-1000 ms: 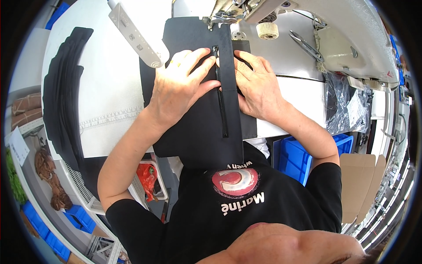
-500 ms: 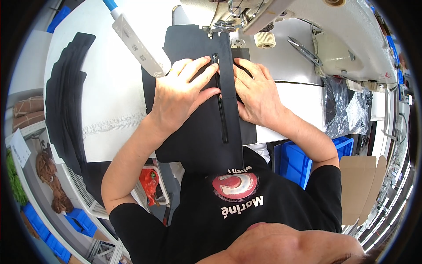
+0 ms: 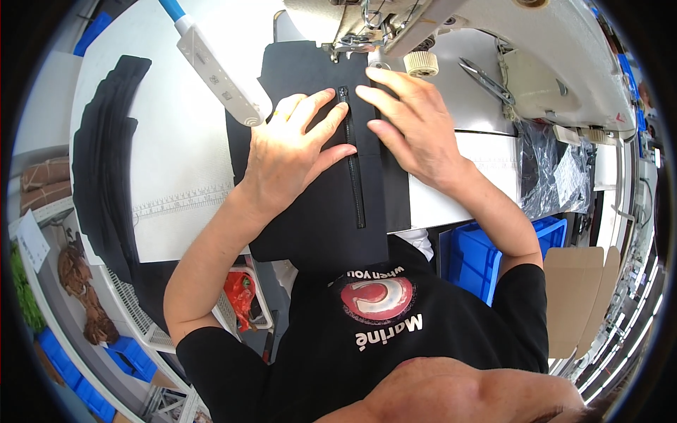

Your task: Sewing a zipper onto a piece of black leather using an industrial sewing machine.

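While the black fabric panel [image 3: 303,229] lies flat on the white table [image 3: 173,158], its far edge is located at the presser foot [image 3: 336,56] of the sewing machine [image 3: 522,35]. The panel's near end overhangs the near table edge, in front of the black shirt [image 3: 310,317]. A black zipper [image 3: 355,190] is set in the panel, running from far to near, to the right of the panel's middle.

The left hand [image 3: 282,144] is laid palm down on the panel, left of the zipper, with fingers and thumb spread. Its index fingertip and thumb tip reach the zipper. The right hand [image 3: 423,123] is positioned over the panel's right margin with fingers spread and nothing pinched between them; whether its fingertips touch the fabric cannot be told. A second black piece [image 3: 398,201] projects from beneath the panel on the right.

A white elongated device [image 3: 222,74] on a blue cable is situated just beyond the left hand. A stack of black pieces [image 3: 106,158] lies at the far left. Metal scissors [image 3: 486,81] rest on the right, beside the machine.
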A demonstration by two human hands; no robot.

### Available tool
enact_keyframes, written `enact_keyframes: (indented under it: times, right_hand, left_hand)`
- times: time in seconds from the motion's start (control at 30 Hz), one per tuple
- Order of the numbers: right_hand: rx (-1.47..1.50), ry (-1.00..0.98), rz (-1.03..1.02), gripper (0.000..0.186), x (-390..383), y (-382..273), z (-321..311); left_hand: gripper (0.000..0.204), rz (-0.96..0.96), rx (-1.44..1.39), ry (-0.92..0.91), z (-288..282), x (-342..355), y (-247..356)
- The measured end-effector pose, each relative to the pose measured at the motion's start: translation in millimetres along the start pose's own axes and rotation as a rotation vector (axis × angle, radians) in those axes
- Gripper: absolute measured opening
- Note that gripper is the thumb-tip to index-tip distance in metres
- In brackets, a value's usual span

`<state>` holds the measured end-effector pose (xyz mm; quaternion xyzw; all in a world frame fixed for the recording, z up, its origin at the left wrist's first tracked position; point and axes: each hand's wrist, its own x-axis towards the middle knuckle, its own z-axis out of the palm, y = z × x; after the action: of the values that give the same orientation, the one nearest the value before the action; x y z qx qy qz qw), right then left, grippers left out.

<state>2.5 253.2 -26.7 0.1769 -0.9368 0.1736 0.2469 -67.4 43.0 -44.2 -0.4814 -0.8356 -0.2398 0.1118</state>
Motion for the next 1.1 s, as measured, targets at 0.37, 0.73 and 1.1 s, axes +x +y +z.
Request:
enact_keyframes:
  times: [0.37,0.73,1.1]
  right_hand:
    - [-0.208,-0.151,-0.01,0.039,-1.1,3.0,12.7]
    - [-0.147,-0.1,-0.052,0.035,-7.7,7.7,15.8]
    - [-0.15,-0.146,-0.034,0.034,-2.8,3.8,12.9]
  left_hand:
    - [0.052,-0.027,-0.036,-0.005,0.8,-0.8,1.9]
    - [0.053,-0.025,-0.019,-0.003,1.2,-0.5,2.2]
    - [0.049,0.057,0.024,0.055,-2.1,2.2,2.0]
